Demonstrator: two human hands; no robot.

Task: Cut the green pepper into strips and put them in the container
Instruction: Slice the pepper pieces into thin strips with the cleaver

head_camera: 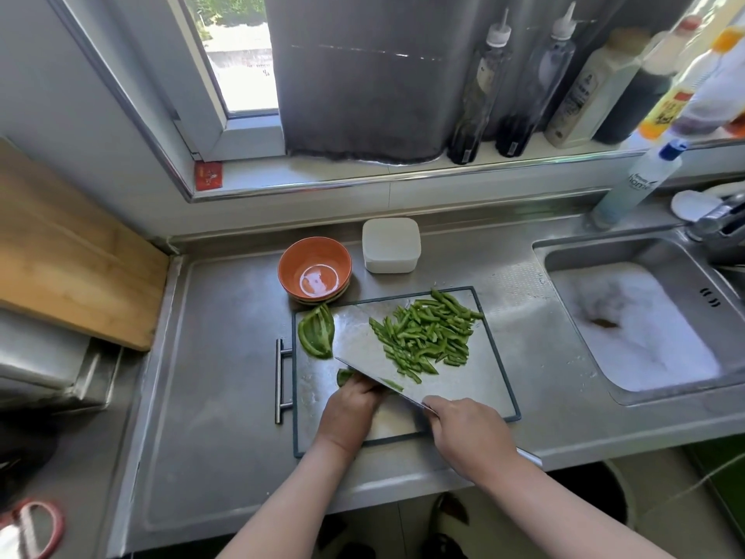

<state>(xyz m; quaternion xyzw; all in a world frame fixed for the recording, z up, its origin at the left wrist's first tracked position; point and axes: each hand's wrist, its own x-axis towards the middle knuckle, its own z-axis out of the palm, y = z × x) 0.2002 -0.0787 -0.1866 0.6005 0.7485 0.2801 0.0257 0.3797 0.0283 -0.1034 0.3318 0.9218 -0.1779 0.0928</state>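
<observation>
While under the left hand (352,401), pepper piece (344,376) beside cleaver (363,340)

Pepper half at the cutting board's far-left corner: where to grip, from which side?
Grip the pepper half across its narrow middle, from above on its left. It lies flat, long axis pointing away, and the cleaver blade stands close on its right, so the left is probably freer.

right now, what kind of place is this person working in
Most likely a home kitchen: a stainless steel counter with a built-in sink, sauce bottles lined up on the windowsill, and green pepper strips on a cutting board beside a cleaver.
</observation>
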